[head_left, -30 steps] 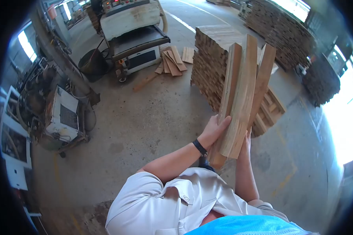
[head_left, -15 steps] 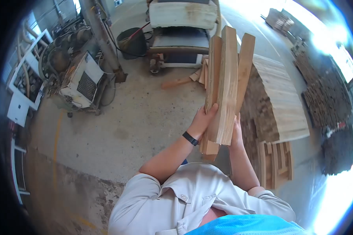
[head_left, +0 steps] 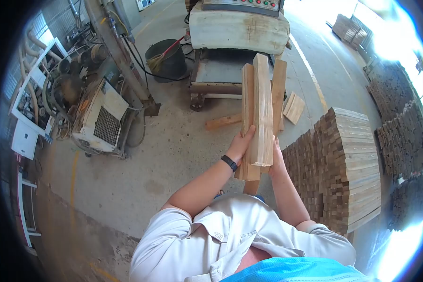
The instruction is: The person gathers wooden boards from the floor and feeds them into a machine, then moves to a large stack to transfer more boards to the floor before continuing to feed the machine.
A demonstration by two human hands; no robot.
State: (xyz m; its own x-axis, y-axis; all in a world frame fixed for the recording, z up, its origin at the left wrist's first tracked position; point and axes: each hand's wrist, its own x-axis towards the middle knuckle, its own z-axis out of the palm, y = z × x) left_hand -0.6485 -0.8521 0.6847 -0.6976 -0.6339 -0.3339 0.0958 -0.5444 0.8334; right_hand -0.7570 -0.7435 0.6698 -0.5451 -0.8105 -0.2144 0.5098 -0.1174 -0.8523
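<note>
A bundle of several rough wooden boards (head_left: 262, 113) is held up in front of my body, the lengths pointing away from me. My left hand (head_left: 241, 144), with a black band on the wrist, grips the bundle's left side, thumb on top. On the right side, my right hand (head_left: 277, 157) clasps the same boards; most of its fingers are hidden behind the wood. One board (head_left: 279, 77) splays out to the right at the far end, and another sticks out lowest, near my shirt.
A machine (head_left: 239, 30) with coloured buttons stands ahead. Loose wood offcuts (head_left: 294, 108) lie on the floor by it. A tall stack of boards (head_left: 362, 160) is at the right, with more piles beyond. A bucket (head_left: 167, 58), a post and a white grilled unit (head_left: 103, 120) stand left.
My view has shifted, bringing the machine's button panel and the whole right-hand stack into sight. The boards now appear lower and slightly left, still in both hands.
</note>
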